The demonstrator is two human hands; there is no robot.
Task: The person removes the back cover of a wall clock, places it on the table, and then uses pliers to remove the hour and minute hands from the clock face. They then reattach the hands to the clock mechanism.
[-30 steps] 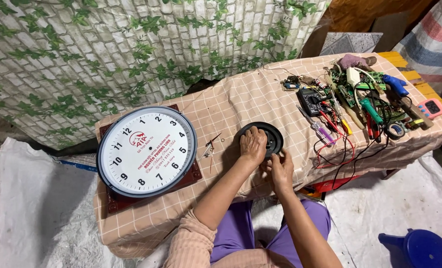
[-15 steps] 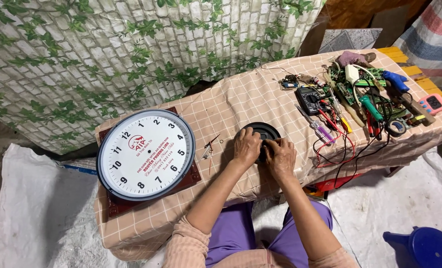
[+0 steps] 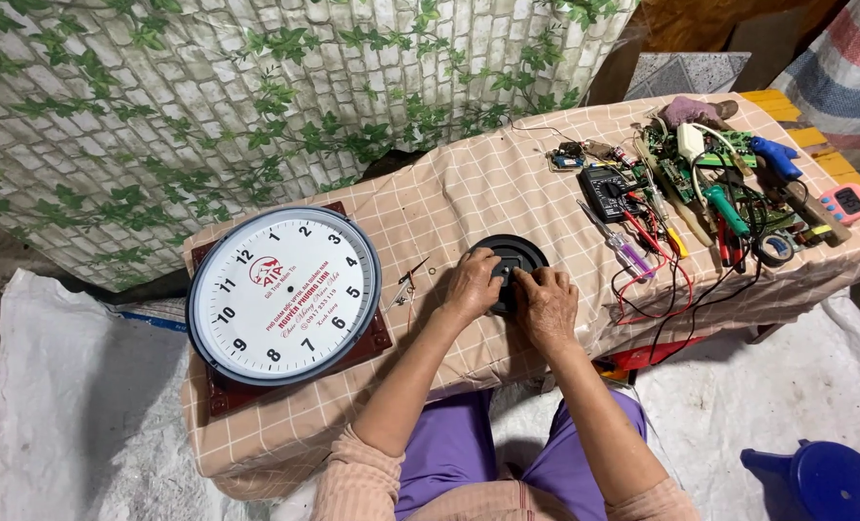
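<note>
1. Left hand (image 3: 471,287) sits at centre frame, fingers curled over the left edge of a round black clock movement housing (image 3: 507,260); it grips the housing.
2. Right hand (image 3: 544,301) lies just right of the left, fingertips pressed onto the middle of the same housing; whether it pinches a part there cannot be told, but it is closed against the housing.
3. The housing lies flat on the worktop (image 3: 478,193), at centre frame, near the front edge, partly covered by both hands.
4. The worktop carries a beige checked cloth draped over its edges.
5. A large round wall clock face (image 3: 283,294), white dial with dark rim, lies at centre left on a dark red square board (image 3: 220,396). No hands show on the dial.
6. Thin loose clock hands (image 3: 409,280) lie on the cloth between the dial and the left hand.
7. At upper right: a black multimeter (image 3: 606,191) with red and black leads, a clear-handled screwdriver (image 3: 629,255), a green-handled tool (image 3: 727,210), circuit boards (image 3: 676,159) and a small pink timer (image 3: 847,203).
8. A blue plastic container (image 3: 821,482) stands on the floor sheeting at lower right.
9. The person's lap, in purple trousers, shows at bottom centre.
</note>
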